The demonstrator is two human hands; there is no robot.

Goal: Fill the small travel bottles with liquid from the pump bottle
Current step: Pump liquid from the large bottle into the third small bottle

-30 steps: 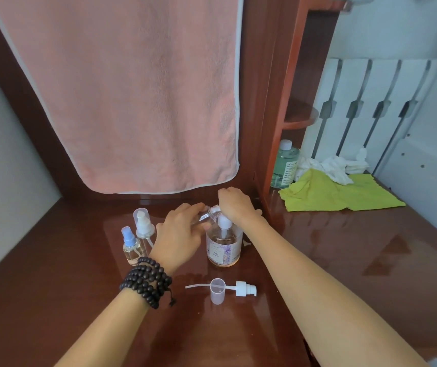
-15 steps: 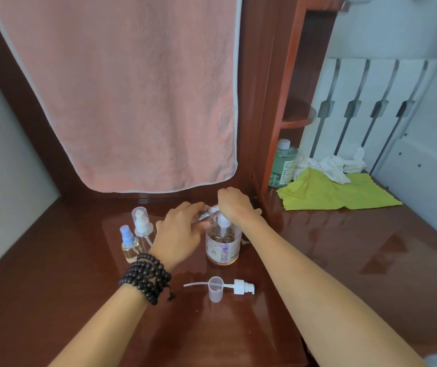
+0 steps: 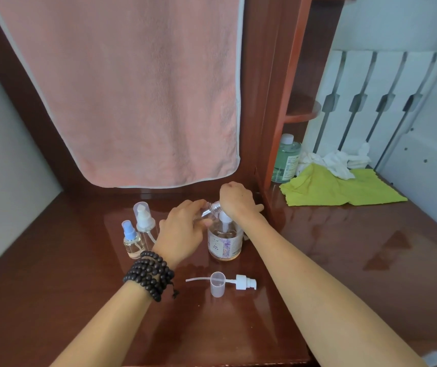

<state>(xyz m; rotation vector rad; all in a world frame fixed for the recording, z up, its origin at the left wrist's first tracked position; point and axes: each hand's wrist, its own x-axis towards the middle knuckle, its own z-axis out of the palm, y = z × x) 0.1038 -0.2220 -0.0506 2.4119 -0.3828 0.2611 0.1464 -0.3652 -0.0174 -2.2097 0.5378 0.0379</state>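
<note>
From the head view, our left hand (image 3: 183, 231) grips a clear travel bottle (image 3: 208, 211), tilted, its open neck at the pump bottle (image 3: 225, 241) spout. Our right hand (image 3: 237, 198) is curled over the pump head, pressing down. We judge the small bottle light, stiff and slippery if wet, so we hold its body. Two spray bottles (image 3: 135, 234) stand to the left.
</note>
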